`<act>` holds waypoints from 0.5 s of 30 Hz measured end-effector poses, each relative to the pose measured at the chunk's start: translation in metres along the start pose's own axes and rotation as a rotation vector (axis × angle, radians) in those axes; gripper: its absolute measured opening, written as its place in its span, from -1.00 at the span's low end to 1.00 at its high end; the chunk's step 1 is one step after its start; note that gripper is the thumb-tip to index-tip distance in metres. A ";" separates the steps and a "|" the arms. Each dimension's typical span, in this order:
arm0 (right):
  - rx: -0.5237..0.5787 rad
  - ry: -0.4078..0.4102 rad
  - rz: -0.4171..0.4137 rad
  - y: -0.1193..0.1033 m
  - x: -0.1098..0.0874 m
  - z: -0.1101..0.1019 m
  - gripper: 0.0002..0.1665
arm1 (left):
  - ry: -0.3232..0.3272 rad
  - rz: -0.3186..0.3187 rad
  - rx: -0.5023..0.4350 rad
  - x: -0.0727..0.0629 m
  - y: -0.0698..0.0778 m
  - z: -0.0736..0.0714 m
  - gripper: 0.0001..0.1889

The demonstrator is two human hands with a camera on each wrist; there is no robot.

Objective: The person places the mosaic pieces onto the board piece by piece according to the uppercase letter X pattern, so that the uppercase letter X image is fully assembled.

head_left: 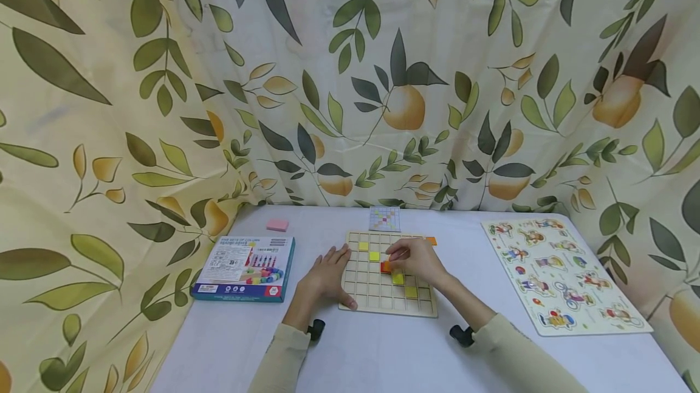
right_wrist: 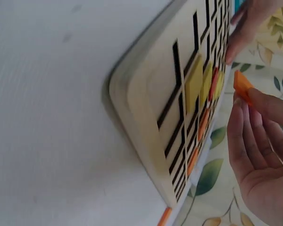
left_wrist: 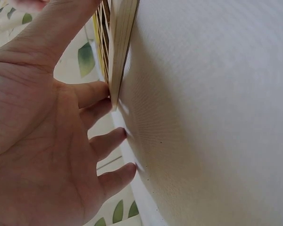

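A wooden grid board (head_left: pixel 372 301) lies flat in front of me, with several yellow tiles (head_left: pixel 374 256) in a diagonal line and a red tile (right_wrist: pixel 213 84) among them. Along its left side my left hand (head_left: pixel 325 276) is spread, thumb at the near left corner and fingertips against the edge. My right hand (head_left: pixel 418 261) pinches an orange tile (right_wrist: pixel 242 86) between thumb and fingertips, raised over the middle of the board. Two other orange tiles (right_wrist: pixel 203 124) sit in the grid, hidden behind the right hand in the head view.
Behind the board lies a small pattern card (head_left: pixel 384 219). Another orange tile (head_left: pixel 431 240) is by the far right corner. To the left are a boxed set (head_left: pixel 240 268) and a pink block (head_left: pixel 277 225); a picture board (head_left: pixel 563 277) lies at the right. A patterned curtain (head_left: pixel 350 107) closes the back.
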State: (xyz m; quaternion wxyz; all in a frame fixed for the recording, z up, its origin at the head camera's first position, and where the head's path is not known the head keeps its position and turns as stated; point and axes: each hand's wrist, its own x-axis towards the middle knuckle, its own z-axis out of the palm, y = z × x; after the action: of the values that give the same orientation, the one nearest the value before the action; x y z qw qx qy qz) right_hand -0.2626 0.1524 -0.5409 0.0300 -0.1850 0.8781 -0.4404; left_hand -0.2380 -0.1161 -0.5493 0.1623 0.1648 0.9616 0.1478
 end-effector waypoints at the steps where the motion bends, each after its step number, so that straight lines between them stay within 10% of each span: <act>1: 0.002 -0.007 0.002 -0.001 0.000 0.003 -0.74 | -0.003 -0.002 0.002 0.000 0.000 0.000 0.44; 15: 0.019 -0.045 -0.025 -0.011 -0.001 0.035 -0.79 | -0.013 -0.018 -0.001 0.001 0.000 0.000 0.41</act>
State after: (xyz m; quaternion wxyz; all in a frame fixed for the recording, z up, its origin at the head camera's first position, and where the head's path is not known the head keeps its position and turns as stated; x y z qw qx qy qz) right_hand -0.2514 0.1202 -0.5540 0.0461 -0.2057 0.8705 -0.4448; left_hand -0.2393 -0.1156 -0.5496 0.1701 0.1570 0.9619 0.1455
